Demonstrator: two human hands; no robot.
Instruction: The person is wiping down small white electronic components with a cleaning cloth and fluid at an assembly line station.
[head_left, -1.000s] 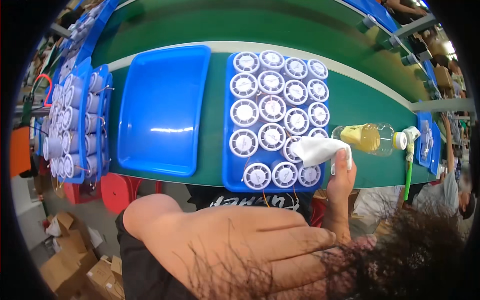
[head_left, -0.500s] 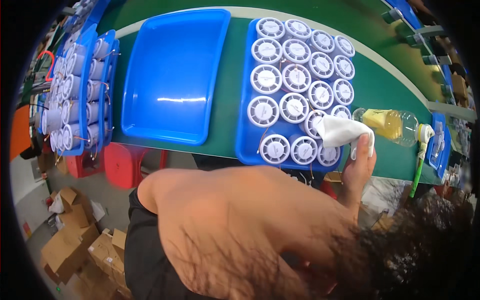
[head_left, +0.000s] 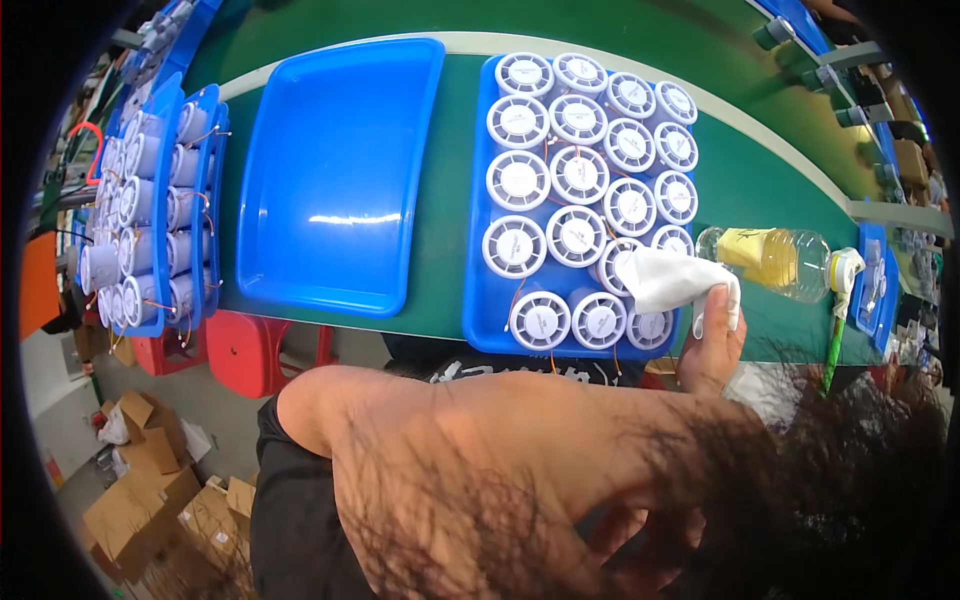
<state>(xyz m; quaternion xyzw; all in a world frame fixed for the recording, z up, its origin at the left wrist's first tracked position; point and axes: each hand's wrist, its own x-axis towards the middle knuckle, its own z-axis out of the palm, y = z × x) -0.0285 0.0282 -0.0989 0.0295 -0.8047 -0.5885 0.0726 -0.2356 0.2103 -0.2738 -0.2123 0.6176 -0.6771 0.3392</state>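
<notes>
1. The right hand (head_left: 712,340) is closed around a crumpled white cloth (head_left: 665,280), gripping it at the near right corner of a blue tray (head_left: 478,300).
2. The cloth rests against the round white fan-like parts (head_left: 577,175) that fill this tray in rows — it partly covers one or two of them near the tray's right edge.
3. The left arm is raised close to the camera; its hand (head_left: 640,545) sits at the lower edge, half hidden by dark hair, so I cannot tell whether it is open or closed.
4. Just right of the cloth, a clear plastic bottle (head_left: 775,262) of yellowish liquid lies on its side on the green worktop (head_left: 745,170).
5. Left of the filled tray sits an empty blue tray (head_left: 340,180), the two nearly touching.
6. Further left, narrower blue trays hold white cylindrical parts (head_left: 140,200) with thin wires.
7. Below the worktop — red stools (head_left: 250,350) and cardboard boxes (head_left: 150,500) on the floor.
</notes>
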